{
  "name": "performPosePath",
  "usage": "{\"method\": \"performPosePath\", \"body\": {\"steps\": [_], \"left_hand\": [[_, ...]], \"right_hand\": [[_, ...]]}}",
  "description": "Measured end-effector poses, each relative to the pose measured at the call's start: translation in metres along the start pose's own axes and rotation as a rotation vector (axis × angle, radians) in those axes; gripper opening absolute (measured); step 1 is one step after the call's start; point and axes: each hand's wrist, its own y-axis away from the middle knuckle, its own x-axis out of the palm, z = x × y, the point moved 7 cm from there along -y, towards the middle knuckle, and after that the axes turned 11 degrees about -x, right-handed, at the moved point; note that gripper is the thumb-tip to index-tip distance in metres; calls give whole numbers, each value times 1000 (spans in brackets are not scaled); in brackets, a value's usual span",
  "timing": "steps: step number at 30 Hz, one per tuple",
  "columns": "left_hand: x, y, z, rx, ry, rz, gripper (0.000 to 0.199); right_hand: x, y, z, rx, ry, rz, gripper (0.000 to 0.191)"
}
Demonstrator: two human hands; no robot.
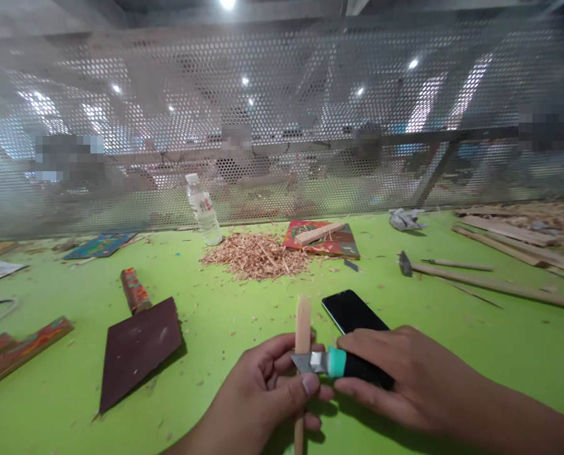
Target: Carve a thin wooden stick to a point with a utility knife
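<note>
A narrow light wooden stick [303, 325] stands lengthwise in front of me, and the fingers of my left hand [272, 385] are closed around its middle. My left thumb rests beside the blade. My right hand [396, 373] grips a carving knife [353, 365] with a black and turquoise handle. The knife's short metal blade lies across the stick just above the left thumb. Just beyond my right hand is a black phone [353, 311], partly covered by the fingers.
Wood shavings [258, 256] are heaped beside a plastic bottle [203, 212] and a painted board [322, 239]. Dark sandpaper [142, 351] and painted pieces [26, 351] lie left. A hammer [490, 282], crumpled paper [406, 219] and wood strips [509, 230] are right. Perforated metal screen [282, 126] behind.
</note>
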Motion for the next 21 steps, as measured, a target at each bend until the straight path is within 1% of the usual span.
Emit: {"method": "performPosePath", "body": {"steps": [6,13,18,21], "left_hand": [[0,2,3,-4,-13,44,45],[-2,1,4,-18,-66,24,54],[-1,0,2,4,-180,-2,50],[-1,-2,4,-5,-115,-18,49]], "right_hand": [[0,1,3,-36,-16,-16,33],[-1,1,7,-88,35,-73,40],[-2,2,9,-94,85,-104,39],[-3,2,11,-106,79,-115,38]]}}
